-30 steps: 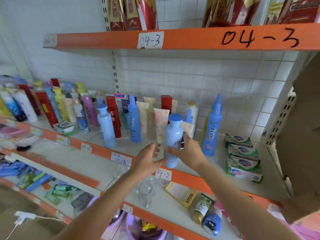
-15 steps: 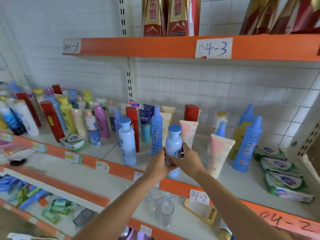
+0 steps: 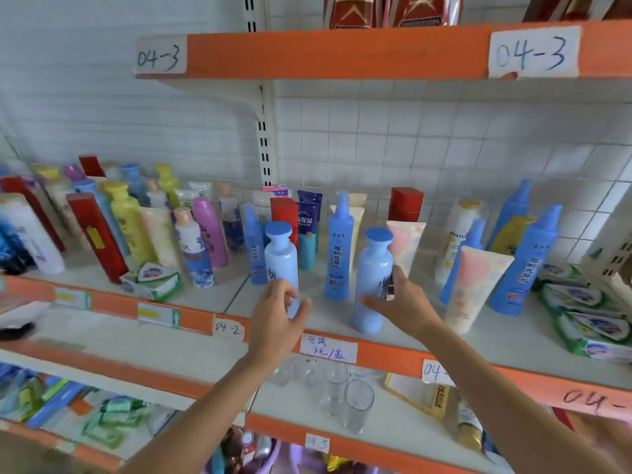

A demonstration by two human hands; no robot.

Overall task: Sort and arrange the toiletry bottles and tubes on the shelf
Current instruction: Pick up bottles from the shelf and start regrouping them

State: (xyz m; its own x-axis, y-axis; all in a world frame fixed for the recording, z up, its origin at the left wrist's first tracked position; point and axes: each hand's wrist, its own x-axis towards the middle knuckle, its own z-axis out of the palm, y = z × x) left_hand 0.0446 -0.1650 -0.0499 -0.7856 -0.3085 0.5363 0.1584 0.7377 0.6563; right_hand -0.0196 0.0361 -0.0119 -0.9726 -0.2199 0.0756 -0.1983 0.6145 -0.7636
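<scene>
Shopper's right hand (image 3: pixel 402 304) grips a pale blue bottle (image 3: pixel 372 278) on the shelf (image 3: pixel 393 357) while the left hand (image 3: pixel 277 319), fingers loose, reaches toward its twin (image 3: pixel 281 258).

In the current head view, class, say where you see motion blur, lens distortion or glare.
Head view: left hand is motion-smeared; the left shelf edge goes soft; wide-angle bending tilts the outer bottles; lighting is even, with no strong glare.

Pale blue bottles (image 3: pixel 373 275) showing smooth, glossy plastic, shelf edge (image 3: pixel 342 51) wearing matt orange paint, handwritten labels (image 3: pixel 533 51) looking like plain paper (slightly curling), drinking glasses (image 3: pixel 357 403) gleaming clear, tiled wall (image 3: pixel 410 142) shining faintly.
</scene>
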